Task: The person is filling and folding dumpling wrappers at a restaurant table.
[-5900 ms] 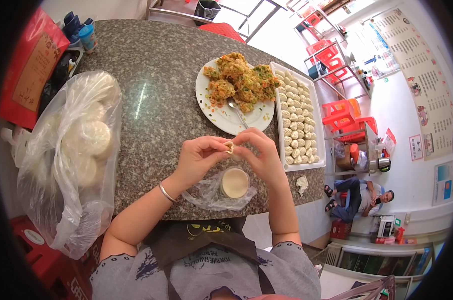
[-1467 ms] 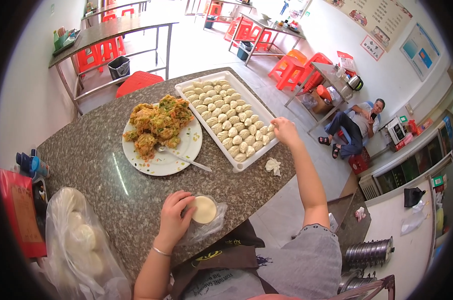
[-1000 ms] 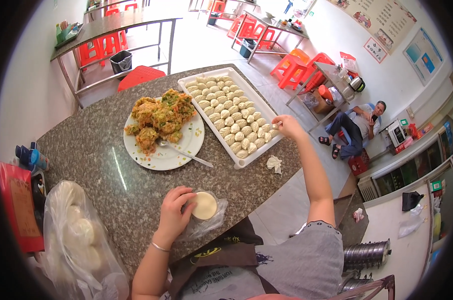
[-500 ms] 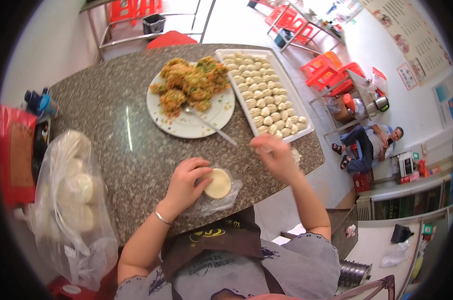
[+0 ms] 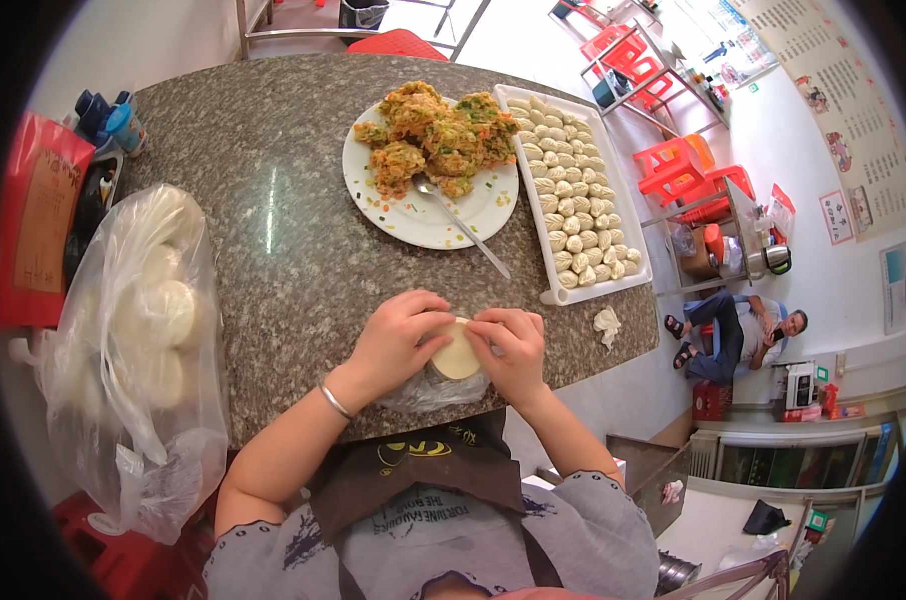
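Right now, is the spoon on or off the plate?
On: the spoon lies on the plate beside the filling, its handle past the rim.

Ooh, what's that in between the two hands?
In the head view, a pale, flat round of dough lies there, with the left hand and right hand at its edge.

Rnd pale dough wrapper [image 5: 457,360] is over clr plastic [image 5: 431,394].

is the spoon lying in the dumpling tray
No, the spoon rests on the white plate of filling, its handle reaching past the rim.
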`<action>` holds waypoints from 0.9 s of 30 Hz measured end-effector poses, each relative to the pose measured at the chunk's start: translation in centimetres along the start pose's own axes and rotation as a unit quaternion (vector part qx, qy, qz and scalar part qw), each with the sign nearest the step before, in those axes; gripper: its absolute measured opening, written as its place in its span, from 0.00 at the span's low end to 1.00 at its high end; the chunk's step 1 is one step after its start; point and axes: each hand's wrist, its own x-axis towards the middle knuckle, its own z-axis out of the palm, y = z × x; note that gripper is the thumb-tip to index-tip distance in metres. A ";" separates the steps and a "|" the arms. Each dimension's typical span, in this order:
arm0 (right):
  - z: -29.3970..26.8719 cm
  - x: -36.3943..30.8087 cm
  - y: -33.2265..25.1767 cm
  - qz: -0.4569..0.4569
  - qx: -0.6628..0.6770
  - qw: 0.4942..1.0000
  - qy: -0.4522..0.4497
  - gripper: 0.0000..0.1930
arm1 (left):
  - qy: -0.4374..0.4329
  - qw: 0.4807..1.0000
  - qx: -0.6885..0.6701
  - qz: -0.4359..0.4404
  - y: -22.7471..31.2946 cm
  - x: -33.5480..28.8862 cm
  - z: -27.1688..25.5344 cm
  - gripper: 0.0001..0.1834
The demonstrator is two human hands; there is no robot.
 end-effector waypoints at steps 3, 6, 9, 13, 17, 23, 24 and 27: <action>0.2 -0.2 0.0 -0.009 0.010 1.000 -0.005 0.07 | 0.005 1.000 0.004 0.000 -0.1 -0.1 0.1 0.12; 0.2 0.1 -0.5 0.007 0.005 1.000 -0.007 0.08 | 0.007 1.000 0.004 0.002 -0.2 -0.1 0.1 0.12; 0.3 -0.4 -0.1 -0.001 -0.008 1.000 -0.015 0.09 | 0.004 1.000 0.003 0.003 -0.2 0.0 0.1 0.12; 0.2 -0.6 0.0 -0.045 0.000 0.999 -0.020 0.11 | 0.002 1.000 -0.010 0.006 -0.4 -0.1 0.2 0.12; 0.3 -0.6 -0.1 -0.020 -0.002 1.000 -0.006 0.10 | 0.003 1.000 -0.023 0.001 -0.4 -0.1 0.1 0.12; 0.4 -0.2 -0.1 -0.009 0.007 1.000 -0.009 0.08 | -0.003 1.000 -0.021 -0.006 -0.4 -0.1 0.1 0.12; 0.4 0.0 0.0 -0.012 0.005 1.000 -0.014 0.08 | -0.002 1.000 -0.021 -0.007 -0.5 -0.1 0.1 0.12; 0.5 0.6 -0.1 0.008 0.012 0.999 -0.032 0.06 | -0.008 1.000 -0.025 -0.008 -0.6 -0.1 0.2 0.12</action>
